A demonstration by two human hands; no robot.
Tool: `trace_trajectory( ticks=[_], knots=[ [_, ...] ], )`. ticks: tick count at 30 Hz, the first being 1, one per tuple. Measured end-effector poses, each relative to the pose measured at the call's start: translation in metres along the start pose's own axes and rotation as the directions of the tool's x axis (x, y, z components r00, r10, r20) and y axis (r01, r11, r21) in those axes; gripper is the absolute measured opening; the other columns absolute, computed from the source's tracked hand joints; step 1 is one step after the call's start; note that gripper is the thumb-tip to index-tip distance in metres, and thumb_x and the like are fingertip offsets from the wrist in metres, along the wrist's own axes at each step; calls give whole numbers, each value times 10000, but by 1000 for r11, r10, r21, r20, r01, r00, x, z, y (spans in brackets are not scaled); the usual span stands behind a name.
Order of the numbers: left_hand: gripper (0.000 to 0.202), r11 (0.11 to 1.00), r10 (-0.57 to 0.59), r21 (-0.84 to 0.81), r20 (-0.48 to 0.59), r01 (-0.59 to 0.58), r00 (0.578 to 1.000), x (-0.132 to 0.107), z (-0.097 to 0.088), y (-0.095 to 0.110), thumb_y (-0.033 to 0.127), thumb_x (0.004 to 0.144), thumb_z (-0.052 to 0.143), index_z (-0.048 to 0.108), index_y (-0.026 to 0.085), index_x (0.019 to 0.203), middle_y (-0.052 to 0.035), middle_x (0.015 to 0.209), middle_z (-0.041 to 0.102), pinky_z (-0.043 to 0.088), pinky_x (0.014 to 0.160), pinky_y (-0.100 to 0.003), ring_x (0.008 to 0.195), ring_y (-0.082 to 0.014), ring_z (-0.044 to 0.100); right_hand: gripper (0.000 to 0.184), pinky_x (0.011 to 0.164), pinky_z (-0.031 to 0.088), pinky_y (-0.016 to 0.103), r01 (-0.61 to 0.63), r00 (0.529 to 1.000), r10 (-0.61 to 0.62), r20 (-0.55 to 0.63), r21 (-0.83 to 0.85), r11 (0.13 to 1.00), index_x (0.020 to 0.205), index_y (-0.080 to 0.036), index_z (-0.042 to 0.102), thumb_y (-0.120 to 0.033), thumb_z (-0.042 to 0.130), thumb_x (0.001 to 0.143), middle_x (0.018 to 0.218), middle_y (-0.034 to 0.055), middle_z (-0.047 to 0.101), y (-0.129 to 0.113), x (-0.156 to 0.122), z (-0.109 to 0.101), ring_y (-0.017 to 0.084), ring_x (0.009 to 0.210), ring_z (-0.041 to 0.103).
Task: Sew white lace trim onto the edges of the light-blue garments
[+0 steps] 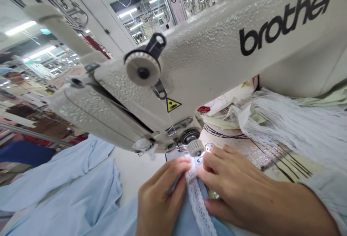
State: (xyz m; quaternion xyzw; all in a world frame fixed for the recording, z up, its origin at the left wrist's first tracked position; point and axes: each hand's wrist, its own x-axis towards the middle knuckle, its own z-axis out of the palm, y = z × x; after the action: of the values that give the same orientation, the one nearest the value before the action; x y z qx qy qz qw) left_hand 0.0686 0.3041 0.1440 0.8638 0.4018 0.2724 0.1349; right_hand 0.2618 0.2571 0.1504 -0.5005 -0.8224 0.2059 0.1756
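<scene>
Fingers (181,163) of the left hand (159,189) and right hand (230,183) touch white lace (199,200) over blue cloth (185,216), pinch hard to judge; best guided flat, straight.

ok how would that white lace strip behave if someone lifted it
The white lace strip would probably be floppy, as it curves softly over the blue fabric. It is likely light, being narrow and full of small holes. It seems unlikely to slip much, given its textured openwork.
</scene>
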Motion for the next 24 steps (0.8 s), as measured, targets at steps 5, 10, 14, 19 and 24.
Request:
trace_trajectory(
  ticks=[5,10,14,19,24],
  knots=[
    [214,986,144,74,96,-151,985,-3,0,-2,92,851,518,615,223,989,-15,1059,687,503,885,-183,985,-100,639,247,868,417,410,8,999,-8,-47,-3,1000,975,-144,654,-270,651,763,975,82,611,-1,-1,5,244,930,515],
    [227,966,236,89,95,-244,967,-6,-1,-7,65,837,513,593,190,1009,-33,1033,682,512,878,-192,992,-108,620,266,809,431,347,55,968,-80,-237,-110,992,922,-156,653,-335,692,728,908,45,625,1,-4,19,206,873,529],
    [220,941,313,120,45,-316,949,-7,2,-10,62,838,494,605,175,992,-52,1008,691,514,876,-191,966,-111,629,358,700,416,335,103,949,-154,-275,-190,976,900,-152,647,-464,684,728,846,35,624,5,0,25,187,770,512],
    [225,933,323,153,42,-326,945,-7,4,-11,72,851,477,601,169,1012,-56,1021,687,511,885,-190,972,-113,624,340,627,361,334,121,952,-172,-252,-204,971,836,-167,636,-478,693,710,808,31,614,8,3,27,180,708,478],
    [269,908,355,203,87,-365,931,-8,3,-12,81,852,486,597,154,1086,-64,1071,672,497,910,-199,1010,-127,604,339,634,345,337,124,961,-170,-220,-206,971,842,-168,633,-486,671,730,811,38,619,8,3,29,181,711,476]
  ],
)
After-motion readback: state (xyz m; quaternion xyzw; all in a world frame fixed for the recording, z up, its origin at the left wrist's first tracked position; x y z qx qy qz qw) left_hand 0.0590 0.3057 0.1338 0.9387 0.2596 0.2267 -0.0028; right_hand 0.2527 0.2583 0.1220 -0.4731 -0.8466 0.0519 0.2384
